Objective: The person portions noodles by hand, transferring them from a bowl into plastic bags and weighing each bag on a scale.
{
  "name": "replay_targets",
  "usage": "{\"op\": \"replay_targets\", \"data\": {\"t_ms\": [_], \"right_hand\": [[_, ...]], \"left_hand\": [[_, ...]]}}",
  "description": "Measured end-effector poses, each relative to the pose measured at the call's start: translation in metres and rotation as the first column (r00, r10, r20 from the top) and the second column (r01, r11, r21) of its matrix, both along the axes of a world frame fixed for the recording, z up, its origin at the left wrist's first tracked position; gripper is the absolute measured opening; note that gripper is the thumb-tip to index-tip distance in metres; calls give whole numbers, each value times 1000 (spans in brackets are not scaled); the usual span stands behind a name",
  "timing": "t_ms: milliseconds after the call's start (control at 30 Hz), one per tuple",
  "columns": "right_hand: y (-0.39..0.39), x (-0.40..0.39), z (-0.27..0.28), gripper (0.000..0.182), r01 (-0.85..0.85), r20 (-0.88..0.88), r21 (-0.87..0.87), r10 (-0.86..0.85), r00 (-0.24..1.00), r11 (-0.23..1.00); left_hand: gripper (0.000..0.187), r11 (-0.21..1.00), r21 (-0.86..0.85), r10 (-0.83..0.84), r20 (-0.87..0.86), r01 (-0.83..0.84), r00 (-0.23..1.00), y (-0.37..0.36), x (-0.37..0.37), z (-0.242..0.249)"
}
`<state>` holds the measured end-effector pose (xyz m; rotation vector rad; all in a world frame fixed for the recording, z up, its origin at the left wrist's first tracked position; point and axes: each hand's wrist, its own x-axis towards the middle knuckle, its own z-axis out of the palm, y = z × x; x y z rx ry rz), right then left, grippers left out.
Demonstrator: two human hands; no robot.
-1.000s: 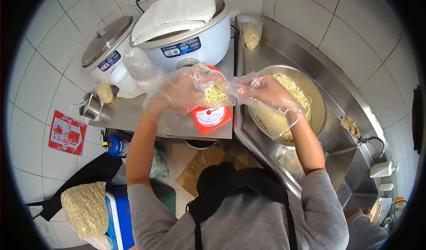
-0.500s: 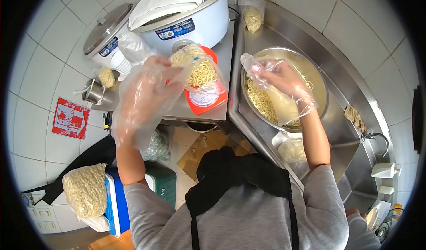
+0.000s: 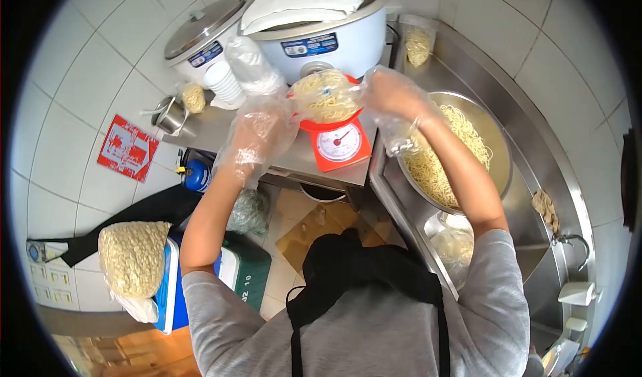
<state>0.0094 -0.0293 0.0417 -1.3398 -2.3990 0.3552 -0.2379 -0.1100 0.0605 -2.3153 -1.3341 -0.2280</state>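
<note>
A clear plastic bag of noodles (image 3: 328,106) rests on the red pan of a kitchen scale (image 3: 339,143). My left hand (image 3: 259,128), in a loose clear glove, is at the bag's left edge, its fingers closed on the plastic. On the other side my right hand (image 3: 394,97), also gloved, pinches the bag's right edge. The scale's needle points to the upper right. Right of the scale, a large metal bowl (image 3: 503,149) holds loose noodles (image 3: 445,163), partly hidden under my right forearm.
Behind the scale stands a big rice cooker (image 3: 314,49) with a white cloth on top. To its left are a second cooker (image 3: 207,32), stacked white cups (image 3: 224,82) and a metal pot (image 3: 172,117). A faucet (image 3: 575,246) is at the far right.
My right hand has moved from over the bowl to the bag's right edge. My left hand has come down to its left edge. The view has shifted, and the scale's dial shows fully.
</note>
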Motion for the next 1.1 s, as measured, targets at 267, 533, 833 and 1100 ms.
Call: {"op": "replay_targets", "data": {"t_ms": [267,533,833,1100], "right_hand": [[3,1,10,41,15,-87,306,13,996,952],[51,-21,82,44,181,-291,402,-62,955,898],[47,-11,88,44,128,-298,249,-50,953,960],[66,-23,27,37,182,-493,85,-117,862,980]], "left_hand": [[22,997,-68,49,68,-44,996,0,5,2],[24,943,326,-57,371,-72,927,56,-17,59],[18,978,208,-87,498,-22,863,60,-22,57],[16,922,366,-284,413,128,865,53,-16,27]]}}
